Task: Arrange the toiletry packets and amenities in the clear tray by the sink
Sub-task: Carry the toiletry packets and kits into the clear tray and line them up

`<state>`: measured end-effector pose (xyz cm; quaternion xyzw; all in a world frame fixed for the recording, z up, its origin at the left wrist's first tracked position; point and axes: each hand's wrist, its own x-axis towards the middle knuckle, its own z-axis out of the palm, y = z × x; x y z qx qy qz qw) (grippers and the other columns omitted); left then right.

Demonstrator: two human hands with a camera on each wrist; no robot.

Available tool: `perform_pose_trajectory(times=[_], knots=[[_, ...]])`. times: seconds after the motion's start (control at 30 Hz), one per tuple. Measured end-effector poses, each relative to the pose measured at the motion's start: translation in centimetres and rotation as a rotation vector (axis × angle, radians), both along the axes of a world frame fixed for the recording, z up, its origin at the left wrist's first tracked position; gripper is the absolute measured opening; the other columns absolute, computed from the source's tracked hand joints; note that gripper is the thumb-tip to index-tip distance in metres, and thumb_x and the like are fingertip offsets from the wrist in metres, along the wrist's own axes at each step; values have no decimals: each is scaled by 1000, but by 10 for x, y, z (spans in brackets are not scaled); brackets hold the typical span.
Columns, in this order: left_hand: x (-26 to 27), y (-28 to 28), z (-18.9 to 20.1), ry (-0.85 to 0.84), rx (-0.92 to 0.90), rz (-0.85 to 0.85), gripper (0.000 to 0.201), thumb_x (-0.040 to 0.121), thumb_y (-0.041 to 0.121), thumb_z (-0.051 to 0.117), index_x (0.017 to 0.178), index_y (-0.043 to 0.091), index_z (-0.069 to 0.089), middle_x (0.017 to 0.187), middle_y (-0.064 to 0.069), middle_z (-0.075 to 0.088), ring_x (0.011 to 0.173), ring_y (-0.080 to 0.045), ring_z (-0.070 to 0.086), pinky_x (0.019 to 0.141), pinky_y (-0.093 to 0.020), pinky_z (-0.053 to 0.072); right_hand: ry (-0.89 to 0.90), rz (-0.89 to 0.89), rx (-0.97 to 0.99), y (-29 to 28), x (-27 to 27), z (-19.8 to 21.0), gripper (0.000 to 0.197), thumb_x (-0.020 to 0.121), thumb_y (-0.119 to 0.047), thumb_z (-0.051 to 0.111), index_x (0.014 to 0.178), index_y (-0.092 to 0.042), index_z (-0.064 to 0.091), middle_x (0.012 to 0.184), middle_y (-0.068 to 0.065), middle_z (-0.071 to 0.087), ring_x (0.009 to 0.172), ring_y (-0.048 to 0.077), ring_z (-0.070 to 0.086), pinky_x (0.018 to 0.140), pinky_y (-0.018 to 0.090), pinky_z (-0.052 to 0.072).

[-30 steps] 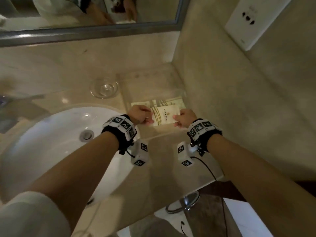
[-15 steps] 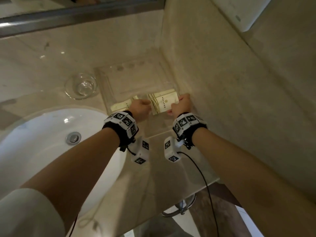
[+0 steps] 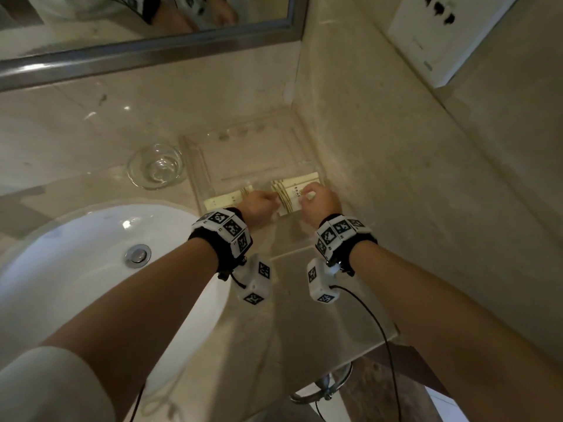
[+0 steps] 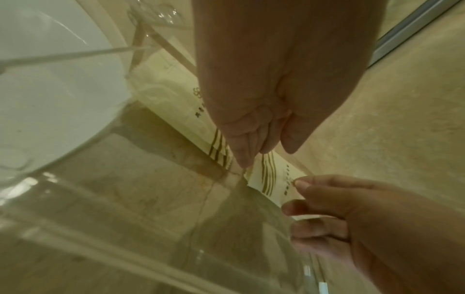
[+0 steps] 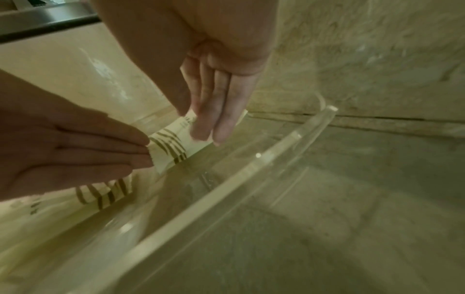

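A clear tray (image 3: 231, 153) sits in the counter corner against the right wall. Inside it, a stack of cream packets with gold stripes (image 3: 292, 190) lies at the front right, and another cream packet (image 3: 225, 201) lies at the front left. My left hand (image 3: 268, 201) touches the stack's left end with straight fingers (image 5: 141, 147). My right hand (image 3: 307, 197) rests on top of the stack near its right end, its fingers (image 5: 216, 127) extended down over the packet (image 5: 168, 147). The tray's front rim (image 5: 251, 165) runs just below both hands.
A small glass dish (image 3: 157, 166) stands left of the tray. The white sink basin (image 3: 91, 254) with its drain (image 3: 137, 254) fills the left side. The mirror frame (image 3: 146, 53) runs behind, and a white wall panel (image 3: 441, 35) hangs on the marble wall at right.
The packet stack has gone from the tray's front middle towards the right wall. My right hand shifted from the stack's right edge onto its top; the left hand stayed at its left end.
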<state>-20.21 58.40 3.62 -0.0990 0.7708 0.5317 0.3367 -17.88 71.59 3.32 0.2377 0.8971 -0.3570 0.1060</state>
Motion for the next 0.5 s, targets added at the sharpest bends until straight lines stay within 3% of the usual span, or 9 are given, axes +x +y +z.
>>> perform_pose_trajectory(times=[0.07,0.13,0.23,0.3,0.4,0.43,0.5], knots=[[1,1,1,3,12,-14,36,89,0,49,125,-5,54,105,-11,55,97,-23,51,100,-44,43,-14,63,14,0,2,-2,26,89,-8,49,112,-5,61,109,19,66,100,38,62,85,43,53],[2,-3,0,-9,44,20,36,89,2,51,124,-5,56,106,-16,60,98,-27,56,95,-43,45,18,86,18,0,5,-3,28,89,-6,48,114,-2,61,108,22,66,100,39,61,86,46,52],[2,-13,4,16,10,-6,37,90,4,53,126,-1,56,106,-13,61,95,-25,57,93,-34,45,76,44,14,-1,8,0,22,92,-14,50,107,-5,63,103,18,67,96,34,62,80,37,53],[0,-26,9,28,-2,-15,27,91,5,53,115,-3,62,94,-11,63,86,-22,59,93,-34,49,88,65,-19,-6,7,3,20,92,-18,52,102,-6,64,102,16,68,94,32,62,77,33,50],[-1,-53,19,11,7,-15,16,91,7,54,77,5,64,76,-6,59,69,-13,56,61,-13,52,110,183,-80,-22,4,7,19,91,-19,54,100,-8,66,98,16,69,88,30,64,78,33,53],[-1,-63,22,7,-7,-15,19,91,9,55,74,8,62,77,-6,60,69,-13,57,57,-10,51,108,238,-103,-29,4,8,19,91,-19,54,101,-8,67,98,16,70,85,28,63,79,31,53],[0,-81,23,-8,-45,-12,17,90,12,57,77,6,65,80,-8,62,73,-15,58,62,-13,52,69,387,-120,-43,5,9,20,91,-17,54,105,-10,68,108,11,69,91,22,62,82,26,48]])
